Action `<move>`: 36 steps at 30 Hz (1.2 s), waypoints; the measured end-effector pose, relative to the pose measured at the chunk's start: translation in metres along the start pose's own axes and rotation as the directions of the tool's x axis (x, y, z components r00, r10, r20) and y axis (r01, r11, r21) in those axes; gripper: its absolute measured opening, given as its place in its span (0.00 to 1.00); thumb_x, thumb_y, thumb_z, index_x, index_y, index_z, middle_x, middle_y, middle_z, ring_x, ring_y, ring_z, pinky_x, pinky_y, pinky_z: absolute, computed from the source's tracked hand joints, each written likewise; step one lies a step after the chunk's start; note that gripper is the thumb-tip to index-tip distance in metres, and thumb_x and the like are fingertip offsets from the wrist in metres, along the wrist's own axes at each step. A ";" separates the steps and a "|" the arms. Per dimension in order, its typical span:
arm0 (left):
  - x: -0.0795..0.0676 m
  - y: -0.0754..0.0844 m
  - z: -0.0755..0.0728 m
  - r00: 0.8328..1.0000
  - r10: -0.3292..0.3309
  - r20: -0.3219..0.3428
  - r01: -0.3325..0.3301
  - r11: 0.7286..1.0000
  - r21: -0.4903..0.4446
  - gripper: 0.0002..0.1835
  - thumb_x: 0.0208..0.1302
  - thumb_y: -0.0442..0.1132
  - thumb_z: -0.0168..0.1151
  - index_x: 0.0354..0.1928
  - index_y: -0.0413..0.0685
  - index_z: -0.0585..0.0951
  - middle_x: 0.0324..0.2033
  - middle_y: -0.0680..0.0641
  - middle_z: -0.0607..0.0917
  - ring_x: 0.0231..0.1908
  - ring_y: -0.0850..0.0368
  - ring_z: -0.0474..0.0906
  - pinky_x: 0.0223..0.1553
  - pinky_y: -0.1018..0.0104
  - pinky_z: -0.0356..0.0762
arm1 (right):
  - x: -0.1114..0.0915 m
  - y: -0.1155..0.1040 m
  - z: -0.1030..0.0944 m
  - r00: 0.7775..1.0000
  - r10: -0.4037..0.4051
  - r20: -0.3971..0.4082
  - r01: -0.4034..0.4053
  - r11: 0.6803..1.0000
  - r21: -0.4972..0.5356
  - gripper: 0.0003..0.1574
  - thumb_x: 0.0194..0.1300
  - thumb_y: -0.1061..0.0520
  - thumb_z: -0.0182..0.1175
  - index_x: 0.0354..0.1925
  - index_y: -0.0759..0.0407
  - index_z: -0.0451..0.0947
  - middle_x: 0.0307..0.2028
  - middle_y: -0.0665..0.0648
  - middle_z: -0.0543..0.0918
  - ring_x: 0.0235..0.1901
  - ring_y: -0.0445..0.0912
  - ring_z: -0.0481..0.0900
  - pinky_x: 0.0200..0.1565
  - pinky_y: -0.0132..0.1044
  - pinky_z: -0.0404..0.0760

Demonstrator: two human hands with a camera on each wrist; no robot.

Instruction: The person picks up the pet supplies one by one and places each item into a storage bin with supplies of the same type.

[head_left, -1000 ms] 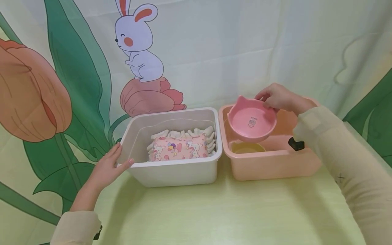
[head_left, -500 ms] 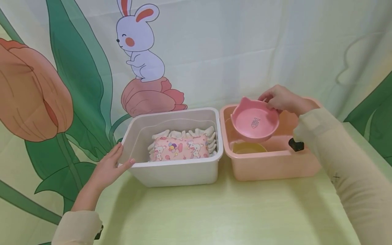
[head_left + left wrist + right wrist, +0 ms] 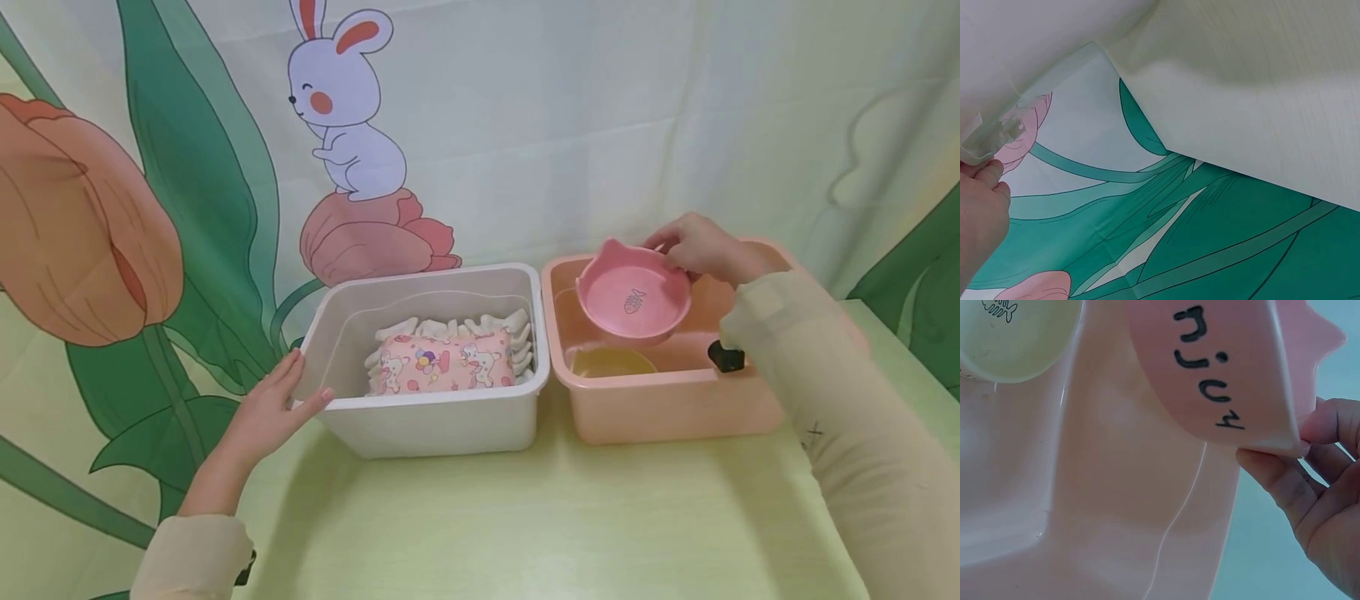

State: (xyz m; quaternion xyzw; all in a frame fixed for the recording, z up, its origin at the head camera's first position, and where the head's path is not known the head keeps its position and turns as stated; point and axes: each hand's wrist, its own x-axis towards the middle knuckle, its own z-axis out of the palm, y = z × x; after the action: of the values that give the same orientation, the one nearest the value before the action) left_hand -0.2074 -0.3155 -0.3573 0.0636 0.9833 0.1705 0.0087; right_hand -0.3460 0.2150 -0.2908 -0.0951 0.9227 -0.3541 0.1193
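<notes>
With fingers and thumb, my right hand point(image 3: 701, 246) pinches the rim of a pink cat-eared bowl point(image 3: 633, 292), a fish-bone print inside it. The bowl is tilted above the peach bin point(image 3: 675, 408); dark lettering shows on its outer wall point(image 3: 1204, 369) in the right wrist view. Beneath it, a yellow bowl point(image 3: 615, 363) lies in the peach bin. My left hand point(image 3: 266, 408) rests on the left front corner of the white bin point(image 3: 442, 425), its fingers along the side rim and its thumb over the front. Inside that bin lies a pink patterned cushion point(image 3: 446, 362) with a pale frill.
Both bins stand side by side, nearly touching, on a pale green tabletop point(image 3: 555, 517). Behind them hangs a printed curtain point(image 3: 525, 125) with a rabbit and tulips. The table's edge point(image 3: 1260, 178) shows in the left wrist view.
My right hand and the pink bowl have shifted slightly to the right over the peach bin. The camera view has drifted a little; my left hand stays at the white bin's corner.
</notes>
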 end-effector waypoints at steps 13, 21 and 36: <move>0.001 -0.003 0.001 1.000 0.009 -0.015 -0.009 1.000 0.008 0.43 0.60 0.61 0.45 0.67 0.39 0.46 0.68 0.41 0.45 0.64 0.34 0.47 0.56 0.34 0.51 | 0.002 0.005 0.003 0.999 0.033 0.026 -0.033 0.999 0.020 0.27 0.57 0.67 0.49 0.58 0.63 0.67 0.50 0.68 0.72 0.35 0.53 0.73 0.30 0.37 0.79; 0.002 -0.002 0.001 1.000 0.015 -0.019 -0.015 1.000 0.005 0.43 0.60 0.61 0.46 0.67 0.39 0.47 0.68 0.40 0.45 0.64 0.34 0.47 0.56 0.35 0.52 | 0.005 0.015 0.001 1.000 -0.012 0.014 0.012 1.000 -0.006 0.28 0.55 0.68 0.47 0.56 0.67 0.67 0.49 0.71 0.72 0.28 0.50 0.74 0.26 0.36 0.77; 0.001 -0.003 0.001 1.000 0.008 -0.019 -0.008 1.000 0.008 0.43 0.60 0.61 0.46 0.67 0.39 0.47 0.68 0.41 0.45 0.64 0.35 0.48 0.57 0.36 0.52 | 0.013 0.031 0.000 0.999 0.042 0.012 -0.042 0.999 -0.012 0.27 0.57 0.68 0.47 0.57 0.69 0.65 0.50 0.72 0.71 0.30 0.51 0.76 0.31 0.38 0.81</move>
State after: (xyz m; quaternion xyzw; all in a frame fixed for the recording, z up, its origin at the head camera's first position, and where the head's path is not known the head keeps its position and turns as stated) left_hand -0.2090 -0.3182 -0.3595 0.0661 0.9837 0.1670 -0.0015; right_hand -0.3610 0.2340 -0.3136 -0.0787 0.9257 -0.3456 0.1319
